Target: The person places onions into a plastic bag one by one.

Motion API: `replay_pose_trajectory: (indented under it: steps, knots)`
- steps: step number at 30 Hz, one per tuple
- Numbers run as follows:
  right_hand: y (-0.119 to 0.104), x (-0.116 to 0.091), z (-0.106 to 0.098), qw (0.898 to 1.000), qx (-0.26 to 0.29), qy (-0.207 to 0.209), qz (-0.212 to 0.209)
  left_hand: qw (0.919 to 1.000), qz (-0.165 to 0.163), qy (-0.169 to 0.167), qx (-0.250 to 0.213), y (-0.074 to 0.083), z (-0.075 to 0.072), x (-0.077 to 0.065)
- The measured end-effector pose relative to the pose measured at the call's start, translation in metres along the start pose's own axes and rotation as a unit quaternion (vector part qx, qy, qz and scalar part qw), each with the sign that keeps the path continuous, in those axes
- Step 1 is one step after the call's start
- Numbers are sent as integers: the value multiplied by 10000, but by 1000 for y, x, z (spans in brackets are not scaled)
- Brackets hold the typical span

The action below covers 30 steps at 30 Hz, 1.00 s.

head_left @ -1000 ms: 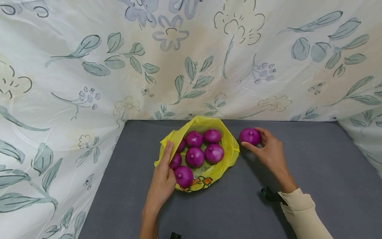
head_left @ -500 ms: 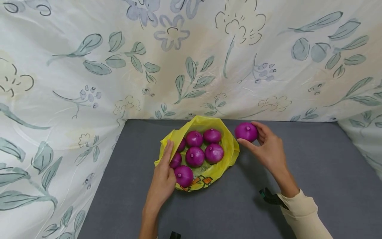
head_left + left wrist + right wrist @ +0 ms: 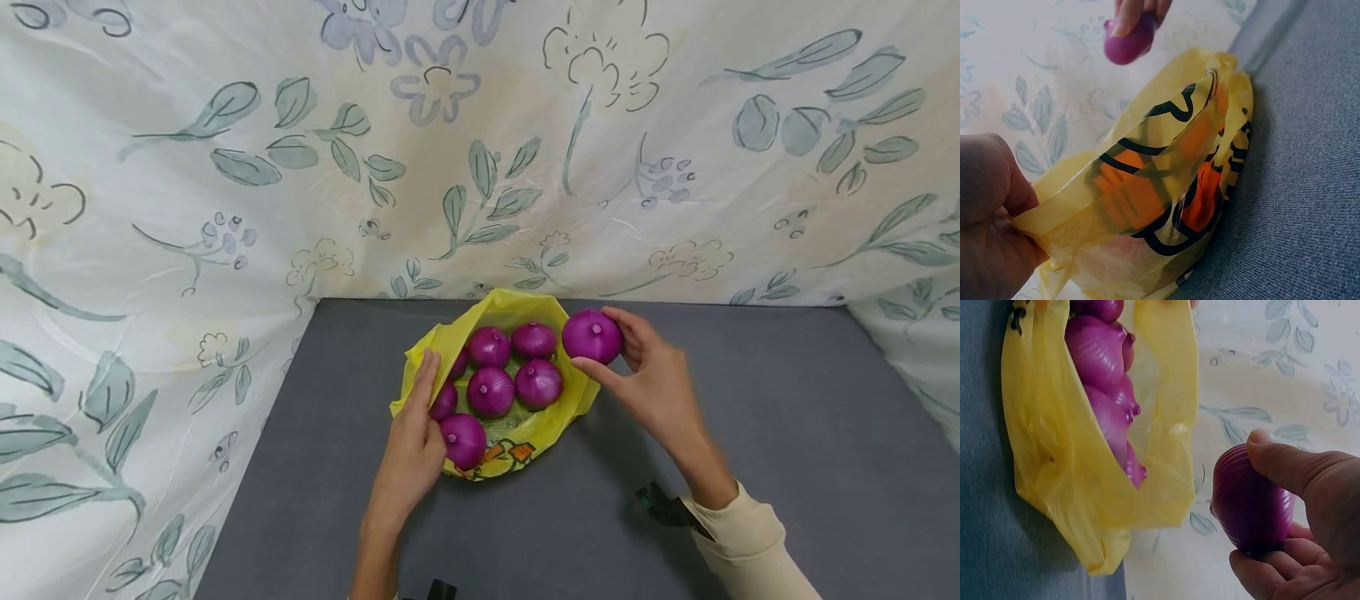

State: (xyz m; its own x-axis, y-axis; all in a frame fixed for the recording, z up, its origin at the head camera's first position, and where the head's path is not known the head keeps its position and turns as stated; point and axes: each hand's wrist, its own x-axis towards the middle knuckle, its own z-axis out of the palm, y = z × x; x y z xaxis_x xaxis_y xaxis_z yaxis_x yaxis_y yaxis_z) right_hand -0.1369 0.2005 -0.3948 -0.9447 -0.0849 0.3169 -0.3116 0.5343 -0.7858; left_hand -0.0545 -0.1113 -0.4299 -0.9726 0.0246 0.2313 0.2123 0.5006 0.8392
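A yellow plastic bag [image 3: 551, 425] lies open on the table with several purple onions [image 3: 491, 392] inside. My left hand [image 3: 411, 446] pinches the bag's left rim between thumb and fingers, which the left wrist view shows at the bag's edge [image 3: 1029, 225]. Between the thumb and fingers of my right hand [image 3: 654, 379] is one more onion [image 3: 592, 337], raised at the bag's right rim. In the right wrist view that onion [image 3: 1250, 500] is apart from the bag, thumb on top and fingers beneath. The bag's wall hides parts of the onions at the left.
The dark grey table [image 3: 795, 417] stretches to both sides of the bag. A floral cloth [image 3: 480, 150] hangs behind the table and along its left and right sides. A black strap device [image 3: 667, 504] sits at my right wrist.
My right hand has lifted the onion and carried it left, from beside the bag to its right rim. My left hand has stayed at the bag's left rim.
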Motion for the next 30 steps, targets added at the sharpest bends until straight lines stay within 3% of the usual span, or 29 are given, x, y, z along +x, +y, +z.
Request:
replay_pose_trajectory:
  steps: [18, 30]
  knots:
    - [-16, -20, 36, 9977, 562, -384, -10, 9999, 109, 21, -85, -4, -5, -3]
    - [-22, -32, 55, 9972, 435, -598, -89, 9999, 93, -11, -135, -6, -9, -6]
